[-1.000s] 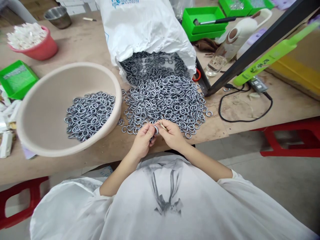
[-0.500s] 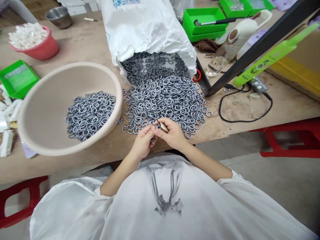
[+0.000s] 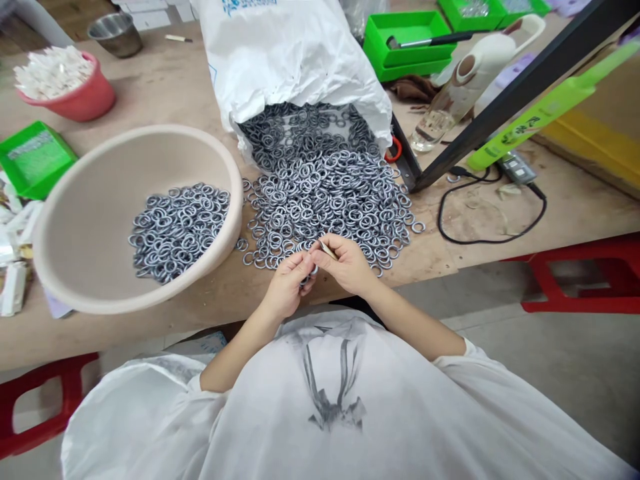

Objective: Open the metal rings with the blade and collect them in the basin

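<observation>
My left hand (image 3: 287, 285) is closed on grey rings (image 3: 304, 282), which show partly between the fingers; how many it holds is hidden. My right hand (image 3: 351, 268) grips a small knife (image 3: 328, 250) with a pale handle, its tip end meeting the fingers of the left hand. Both hands touch in front of a heap of loose grey rings (image 3: 335, 193) spilling from a white sack (image 3: 295, 60). To the left, a large beige basin (image 3: 90, 247) holds a pile of similar rings.
A red tub (image 3: 93, 93) of white pieces and a green tray (image 3: 43, 160) stand left. Behind are a metal bowl (image 3: 116, 39) and a second pale-handled tool (image 3: 179, 38). On the right are a black metal post (image 3: 470, 127), a bottle (image 3: 440, 120) and a looped cable (image 3: 480, 240).
The knife in my right hand has tilted slightly, and the fingertips have shifted a little around the rings. The camera view has moved very slightly; the rest looks the same.
</observation>
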Demonstrator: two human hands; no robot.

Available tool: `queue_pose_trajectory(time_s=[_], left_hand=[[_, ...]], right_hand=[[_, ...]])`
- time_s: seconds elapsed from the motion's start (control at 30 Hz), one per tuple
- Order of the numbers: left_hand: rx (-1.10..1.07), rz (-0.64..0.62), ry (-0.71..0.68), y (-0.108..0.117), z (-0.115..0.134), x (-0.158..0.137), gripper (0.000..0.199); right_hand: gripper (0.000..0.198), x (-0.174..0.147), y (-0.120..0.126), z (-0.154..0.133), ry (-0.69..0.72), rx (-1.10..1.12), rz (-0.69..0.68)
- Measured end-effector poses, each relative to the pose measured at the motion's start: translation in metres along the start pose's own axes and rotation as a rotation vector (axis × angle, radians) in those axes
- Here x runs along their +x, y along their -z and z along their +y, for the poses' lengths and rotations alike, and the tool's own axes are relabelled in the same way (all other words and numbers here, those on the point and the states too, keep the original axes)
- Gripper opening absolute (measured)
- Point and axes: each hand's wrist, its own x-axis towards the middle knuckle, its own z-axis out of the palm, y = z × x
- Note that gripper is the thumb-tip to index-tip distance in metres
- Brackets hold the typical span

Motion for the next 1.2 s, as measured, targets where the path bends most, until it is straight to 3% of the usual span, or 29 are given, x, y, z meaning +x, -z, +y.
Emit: queue_pose_trajectory(time_s=[0.37, 0.87, 1.2], left_hand=[[-0.007, -0.021, -0.010, -0.0014, -0.0022, 0.0006, 0.047], [-0.013, -0.008, -0.050, -0.0017, 0.0033, -0.0008, 0.046], [-0.056, 0.017, -0.073, -0.0020, 0.0040, -0.0021, 0.047]], right_hand=[[0.048, 0.0000, -0.0009, -0.0051, -0.040, 0.102, 0.021], [0.050, 0.0000, 0.0013, -0.0020, 0.025, 0.011, 0.083], [0.048, -0.0043, 0.0007, -0.0023, 0.059, -0.013, 0.017]])
